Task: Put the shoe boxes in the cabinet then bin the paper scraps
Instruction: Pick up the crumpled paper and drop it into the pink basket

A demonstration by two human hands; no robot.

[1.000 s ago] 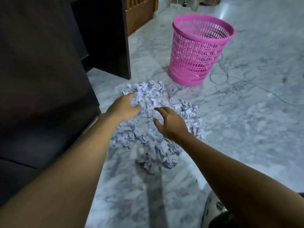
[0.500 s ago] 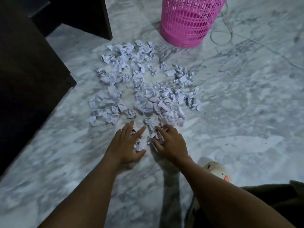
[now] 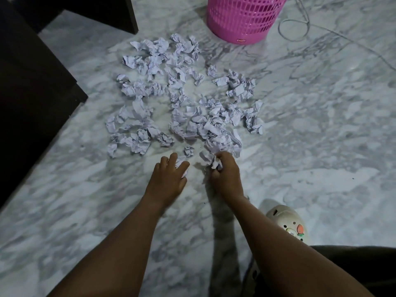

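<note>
On the grey-veined marble floor [image 3: 321, 129], a broad scatter of crumpled paper scraps [image 3: 184, 99] lies loose. The pink mesh bin [image 3: 242, 20] stands just beyond it, at about one o'clock from the scatter's middle. Both hands work the near edge of the scatter, at six o'clock. The left hand [image 3: 166, 179] is palm down with its fingers curled over one of the scraps, white paper showing between finger and thumb. The right hand [image 3: 227, 176], just beside it at three o'clock, is closed tight round another wad that pokes out of the fist. The two hands are near each other but not touching. A dark wooden cabinet [image 3: 32, 82] fills the nine o'clock side of the view. A thin pale cable [image 3: 280, 28] loops on the floor at three o'clock from the bin. A cream clog [image 3: 287, 224] with a small orange charm sits at four o'clock from the right hand.
</note>
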